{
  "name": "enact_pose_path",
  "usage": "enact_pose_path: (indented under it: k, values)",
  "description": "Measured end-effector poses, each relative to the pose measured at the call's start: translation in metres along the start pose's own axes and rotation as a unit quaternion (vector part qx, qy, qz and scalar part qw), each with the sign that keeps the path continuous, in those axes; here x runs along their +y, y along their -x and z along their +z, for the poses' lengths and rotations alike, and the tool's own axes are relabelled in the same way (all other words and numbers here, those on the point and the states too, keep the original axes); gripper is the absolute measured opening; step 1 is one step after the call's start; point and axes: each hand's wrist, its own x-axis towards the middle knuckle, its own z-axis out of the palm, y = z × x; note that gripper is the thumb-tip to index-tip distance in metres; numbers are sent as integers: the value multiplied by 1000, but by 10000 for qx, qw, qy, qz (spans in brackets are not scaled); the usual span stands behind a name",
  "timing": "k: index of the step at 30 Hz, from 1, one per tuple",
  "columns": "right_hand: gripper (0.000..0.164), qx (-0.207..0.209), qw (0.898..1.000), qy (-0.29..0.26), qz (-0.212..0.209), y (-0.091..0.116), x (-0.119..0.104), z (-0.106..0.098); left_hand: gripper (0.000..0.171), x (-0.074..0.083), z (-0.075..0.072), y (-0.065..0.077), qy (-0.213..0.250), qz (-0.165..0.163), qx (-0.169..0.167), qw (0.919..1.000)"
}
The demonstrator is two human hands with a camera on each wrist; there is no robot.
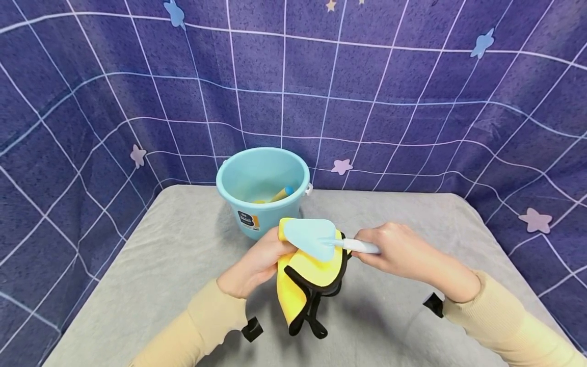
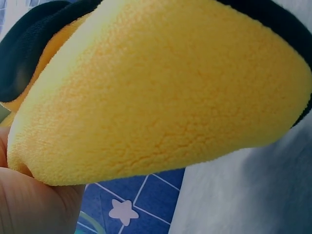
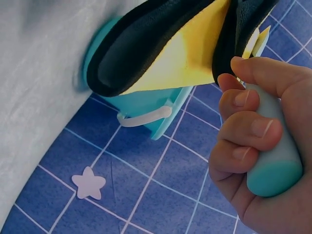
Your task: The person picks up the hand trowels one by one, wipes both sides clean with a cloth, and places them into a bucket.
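Observation:
My right hand [image 1: 395, 251] grips the pale handle [image 3: 273, 141] of a light blue toy shovel [image 1: 312, 235], its teal end showing in the right wrist view. The shovel's flat blade lies over a yellow cloth [image 1: 316, 270] with black edging and a black loop. My left hand [image 1: 261, 257] holds that cloth from the left side, with the fingers partly hidden under its folds. In the left wrist view the yellow cloth [image 2: 165, 92] fills most of the picture, the thumb against its corner. Both hands are in front of the bucket, above the grey table cover.
A light blue bucket [image 1: 224, 191] with a label stands behind the hands, left of centre. Inside it lies a yellow stick-like thing with a blue end [image 1: 282, 193]. The grey-covered table [image 1: 403, 316] meets a purple curtain [image 1: 367, 81] with grid lines and stars.

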Motion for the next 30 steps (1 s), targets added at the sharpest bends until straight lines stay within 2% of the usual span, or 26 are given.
enact_pose_path:
  k: [6,16,30]
  values:
    - [5,46,10000,42,7,2,1,0,18,1,-3,2,41,85,-23,10000]
    - [7,68,9999,76,-55,8,7,2,22,5,-12,8,-185,52,187,9996]
    - [7,-6,9999,122,101,12,10,3,27,10,-23,16,-16,223,314,9993]
